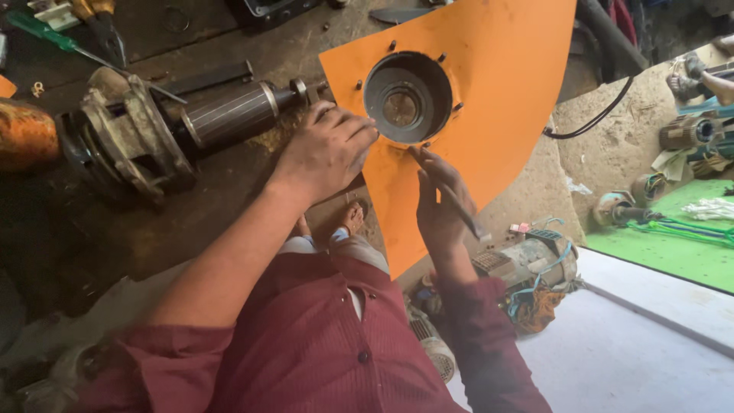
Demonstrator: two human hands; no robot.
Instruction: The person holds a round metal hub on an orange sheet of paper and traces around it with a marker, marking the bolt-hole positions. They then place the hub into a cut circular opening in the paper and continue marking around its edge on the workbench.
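An orange metal cover plate (489,92) with a round central opening (407,97) and small bolt holes around it stands tilted in front of me. My left hand (327,149) grips the plate's left edge beside the opening. My right hand (440,203) holds a thin dark tool (459,208), its tip up against the plate just below the opening. Inside the opening sits a dark round bearing seat.
A motor rotor with end housing (168,130) lies on the dirty bench at the left. A green-handled screwdriver (46,34) lies at the top left. Below the plate sit other motors with blue wiring (527,264), a green mat (673,245) and a black cable (596,118).
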